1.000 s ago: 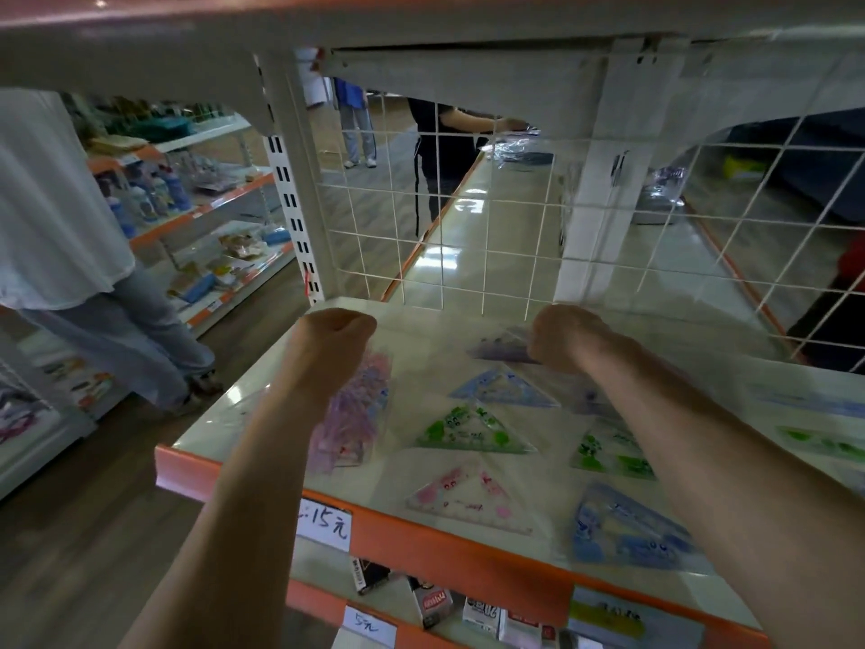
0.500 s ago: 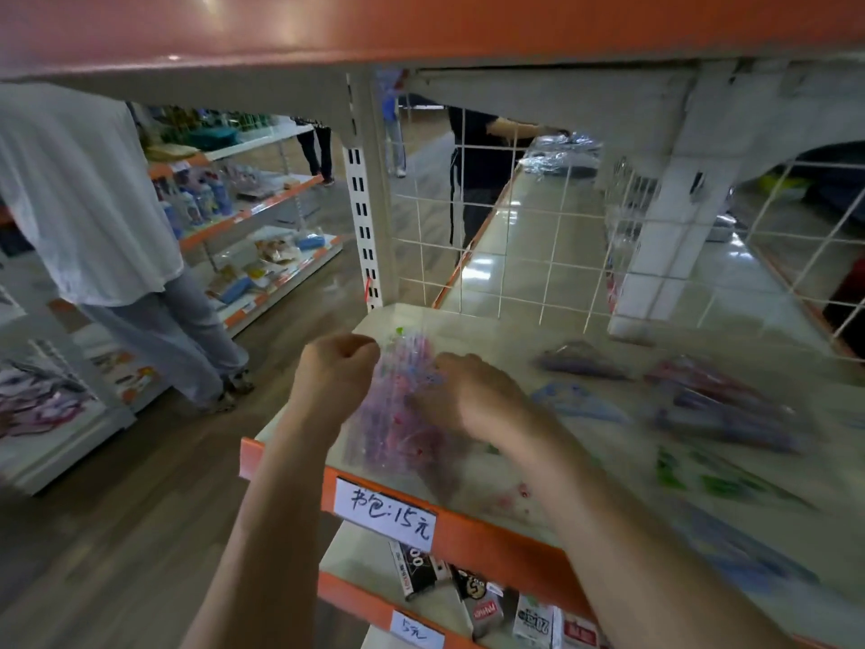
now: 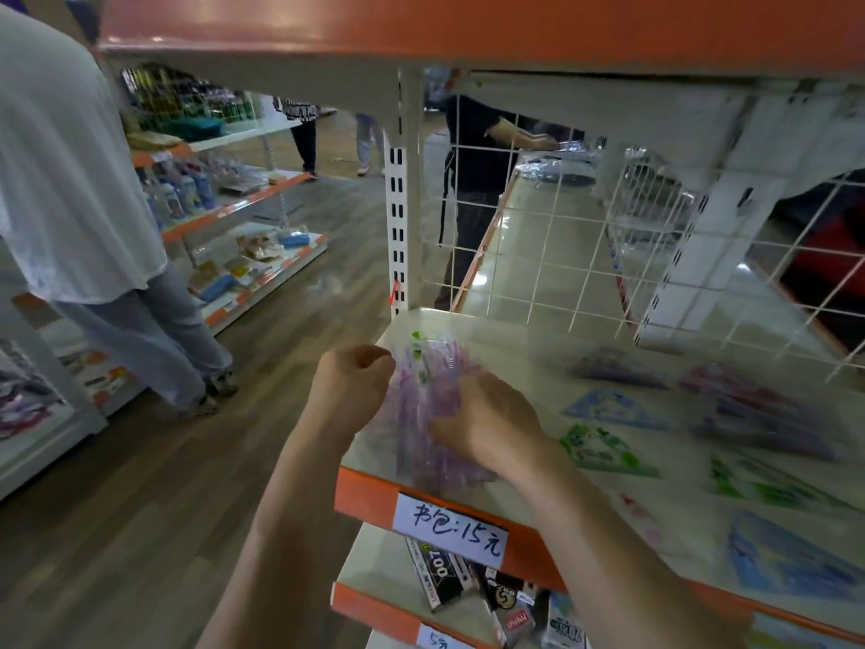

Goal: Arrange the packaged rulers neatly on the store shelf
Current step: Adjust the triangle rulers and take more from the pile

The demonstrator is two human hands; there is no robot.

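A stack of purple rulers in clear packaging (image 3: 423,405) is held over the left front corner of the pale shelf (image 3: 519,363). My left hand (image 3: 351,391) grips its left edge, and my right hand (image 3: 482,423) curls round its right side. Several other packaged triangular rulers lie flat on the shelf to the right: a blue one (image 3: 613,409), a green one (image 3: 604,449), a purple one (image 3: 618,367) and a large blue one (image 3: 791,559). They look blurred.
A white wire grid (image 3: 561,236) backs the shelf, and an orange shelf edge (image 3: 468,21) hangs overhead. A handwritten price label (image 3: 449,531) sits on the orange front lip. Small boxes (image 3: 444,578) lie on the lower shelf. A person in white (image 3: 70,180) stands left in the aisle.
My right hand came from the back of the shelf to the purple stack, which both hands now hold. The camera swung left.
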